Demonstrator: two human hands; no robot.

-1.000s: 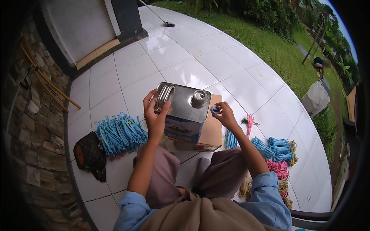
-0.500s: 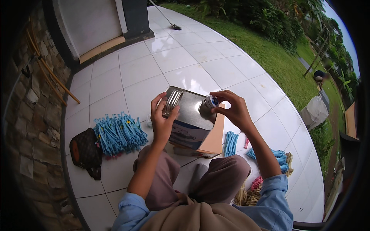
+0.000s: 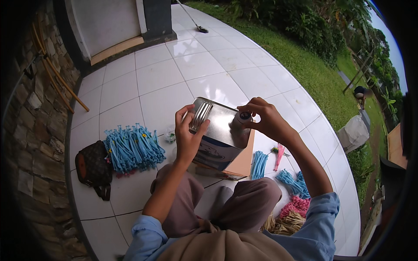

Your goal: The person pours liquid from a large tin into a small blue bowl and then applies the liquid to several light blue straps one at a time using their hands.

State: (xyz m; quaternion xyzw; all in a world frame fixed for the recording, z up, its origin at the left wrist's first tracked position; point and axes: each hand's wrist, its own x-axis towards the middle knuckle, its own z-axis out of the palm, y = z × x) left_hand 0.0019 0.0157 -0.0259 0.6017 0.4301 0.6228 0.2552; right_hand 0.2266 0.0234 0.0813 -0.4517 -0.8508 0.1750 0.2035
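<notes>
A rectangular metal tin with a printed side stands before me, tilted slightly in view, against an open cardboard box. My left hand has its fingers curled round the ridged handle on the tin's top. At the opposite corner, my right hand pinches a small round cap between thumb and fingers. The cap sits at the tin's spout; whether it is loose from it I cannot tell.
Left of my legs lie a large pile of light-blue twisted strands and a dark patterned bag. To the right are a blue bundle, pink strands, a pink pile and straw-coloured strands. A broom rests far off.
The tin and both hands have shifted slightly right in view. My right hand has turned a little, and the cap's top now faces me differently. More of the right-hand strands shows.
</notes>
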